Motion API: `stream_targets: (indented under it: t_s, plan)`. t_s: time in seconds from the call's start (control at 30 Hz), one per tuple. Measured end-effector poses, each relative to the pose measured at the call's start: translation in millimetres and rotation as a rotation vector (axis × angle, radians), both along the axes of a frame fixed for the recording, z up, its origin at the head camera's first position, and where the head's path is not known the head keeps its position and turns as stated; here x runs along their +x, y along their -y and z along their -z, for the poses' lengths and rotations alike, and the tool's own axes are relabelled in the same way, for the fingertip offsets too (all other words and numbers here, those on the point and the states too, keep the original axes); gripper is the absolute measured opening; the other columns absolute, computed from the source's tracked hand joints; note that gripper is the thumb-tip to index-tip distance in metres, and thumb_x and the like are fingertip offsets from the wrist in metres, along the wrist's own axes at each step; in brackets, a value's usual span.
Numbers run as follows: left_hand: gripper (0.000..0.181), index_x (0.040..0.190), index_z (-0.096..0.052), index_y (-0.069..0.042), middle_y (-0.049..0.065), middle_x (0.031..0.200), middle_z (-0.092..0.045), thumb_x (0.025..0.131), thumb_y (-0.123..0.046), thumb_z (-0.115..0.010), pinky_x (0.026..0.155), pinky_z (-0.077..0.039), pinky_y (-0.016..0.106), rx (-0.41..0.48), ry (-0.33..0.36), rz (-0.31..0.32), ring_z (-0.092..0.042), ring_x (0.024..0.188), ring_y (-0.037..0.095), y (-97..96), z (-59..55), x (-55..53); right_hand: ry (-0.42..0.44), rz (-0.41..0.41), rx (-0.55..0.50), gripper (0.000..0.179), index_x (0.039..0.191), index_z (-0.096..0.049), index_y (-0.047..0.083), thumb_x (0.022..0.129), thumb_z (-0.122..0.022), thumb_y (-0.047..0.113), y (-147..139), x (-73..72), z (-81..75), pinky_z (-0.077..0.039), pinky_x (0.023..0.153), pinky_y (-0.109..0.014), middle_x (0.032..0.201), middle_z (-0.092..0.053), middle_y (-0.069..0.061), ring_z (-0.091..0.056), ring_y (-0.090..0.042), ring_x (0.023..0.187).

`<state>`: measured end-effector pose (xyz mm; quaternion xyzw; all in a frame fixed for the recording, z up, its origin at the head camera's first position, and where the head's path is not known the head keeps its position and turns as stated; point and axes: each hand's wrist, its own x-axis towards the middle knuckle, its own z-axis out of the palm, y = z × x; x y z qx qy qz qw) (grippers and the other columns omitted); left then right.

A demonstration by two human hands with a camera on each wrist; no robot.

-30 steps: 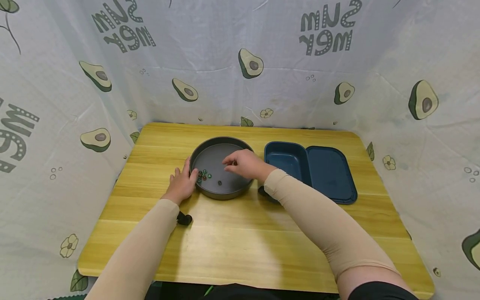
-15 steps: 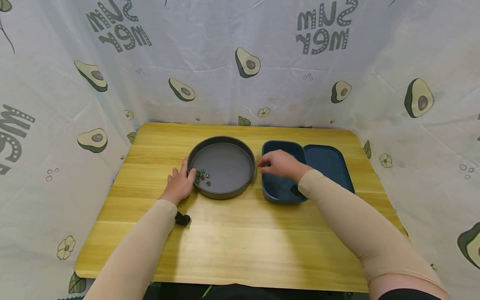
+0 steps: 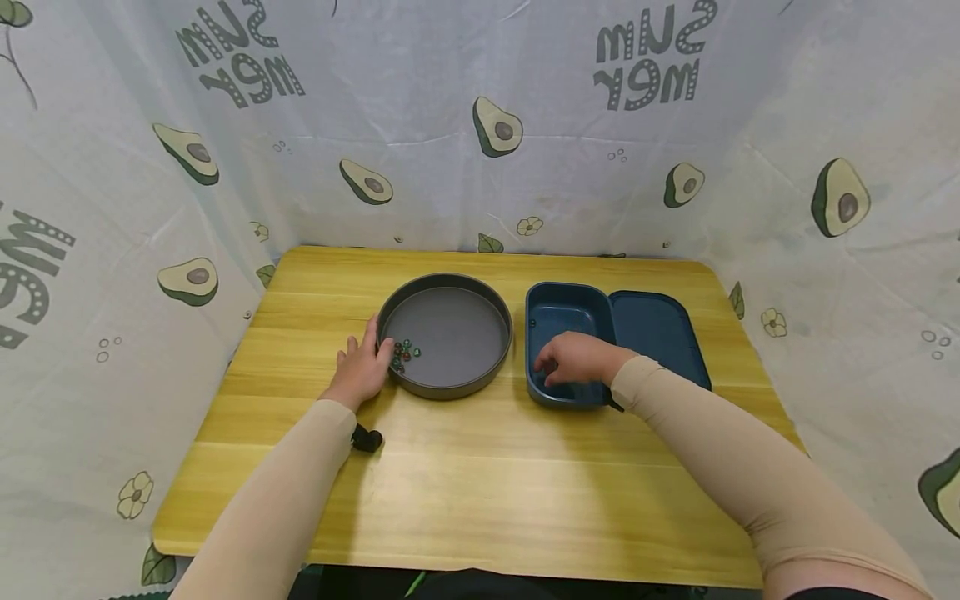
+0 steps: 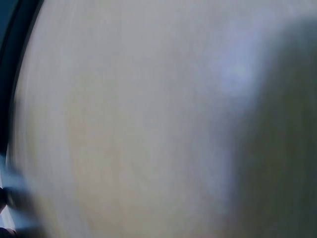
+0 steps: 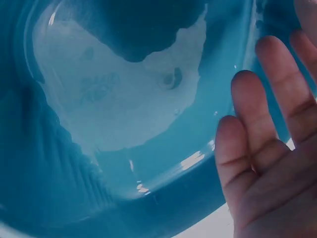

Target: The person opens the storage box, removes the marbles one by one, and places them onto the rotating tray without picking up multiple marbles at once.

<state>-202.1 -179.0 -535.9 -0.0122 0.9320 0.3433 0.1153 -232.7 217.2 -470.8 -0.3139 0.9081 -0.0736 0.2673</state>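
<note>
A round dark grey pan (image 3: 457,321) stands on the table, with several small green and reddish glass marbles (image 3: 406,351) gathered at its near left. My left hand (image 3: 361,367) rests against the pan's left rim, fingers spread and thumb by the marbles. Over the near part of a blue rectangular box (image 3: 564,317) is my right hand (image 3: 581,360). Its fingers are loosely bent, and nothing shows between them. In the right wrist view the same hand (image 5: 277,129) is relaxed beside the shiny blue interior. One small dark marble (image 3: 532,322) lies by the box's left wall.
A flat blue lid (image 3: 660,333) lies at the right side of the box. The yellow wooden table (image 3: 465,483) backs onto a printed curtain (image 3: 450,75). The left wrist view is mostly blurred tabletop (image 4: 129,119).
My right hand has moved right, from above the pan to above the box, then down and nearer. A lone marble in the pan has rolled left to the others. My left hand stays.
</note>
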Motion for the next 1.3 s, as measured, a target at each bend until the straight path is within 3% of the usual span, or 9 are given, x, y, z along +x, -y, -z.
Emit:
stream_targets:
  t_s: [0.23,0.37,0.53,1.0,1.13,1.3]
  plan:
    - [0.069,0.171,0.007,-0.027,0.027,0.173,-0.017,0.114,-0.050,-0.024,0.128,0.007,0.070,0.009,-0.004,-0.004,0.003,0.161,0.054,1.2,1.6,-0.9,-0.010,-0.076,0.056,0.022,0.116,-0.079,0.015,0.094,-0.079,0.016,7,2.7,2.4,-0.061,0.089,-0.037,0.104,-0.076,0.003,-0.069,-0.013,0.095]
    - [0.070,0.171,0.006,-0.026,0.027,0.173,-0.019,0.114,-0.050,-0.025,0.128,0.007,0.070,0.019,-0.011,-0.005,0.003,0.161,0.054,1.2,3.2,-2.6,-0.027,-0.130,0.079,0.006,0.093,-0.076,0.018,0.093,-0.078,0.012,10,0.8,4.7,-0.054,0.074,-0.032,0.084,-0.068,0.006,-0.058,-0.010,0.077]
    - [0.070,0.171,0.006,-0.026,0.026,0.174,-0.019,0.114,-0.050,-0.025,0.128,0.007,0.070,0.014,-0.010,-0.001,0.003,0.161,0.054,1.4,4.4,-3.9,-0.021,-0.168,0.123,0.025,0.075,-0.064,0.020,0.095,-0.075,0.009,14,-1.3,6.0,-0.039,0.065,-0.027,0.071,-0.054,0.006,-0.044,-0.012,0.067]
    - [0.070,0.171,0.008,-0.028,0.024,0.175,-0.018,0.114,-0.051,-0.025,0.128,0.009,0.069,0.015,0.005,-0.007,0.004,0.161,0.052,0.2,3.5,-2.4,-0.050,-0.186,0.105,0.047,0.062,-0.044,0.025,0.097,-0.063,-0.002,18,-1.2,19.8,-0.029,0.059,-0.027,0.063,-0.032,0.008,-0.029,-0.012,0.060]
    - [0.070,0.171,0.006,-0.027,0.023,0.175,-0.018,0.113,-0.052,-0.024,0.128,0.008,0.069,0.016,0.000,-0.010,0.003,0.161,0.052,0.3,3.5,-1.8,-0.051,-0.185,0.090,0.046,0.061,-0.045,0.025,0.095,-0.063,-0.001,17,-3.6,22.8,-0.029,0.058,-0.026,0.061,-0.035,0.008,-0.030,-0.011,0.059]
    - [0.070,0.171,0.007,-0.025,0.025,0.174,-0.017,0.113,-0.052,-0.024,0.128,0.008,0.069,0.012,0.001,-0.007,0.004,0.161,0.053,0.6,2.3,-2.1,-0.033,-0.164,0.074,0.030,0.069,-0.064,0.022,0.094,-0.069,0.006,13,-7.4,20.4,-0.039,0.060,-0.025,0.066,-0.052,0.010,-0.043,-0.009,0.060]
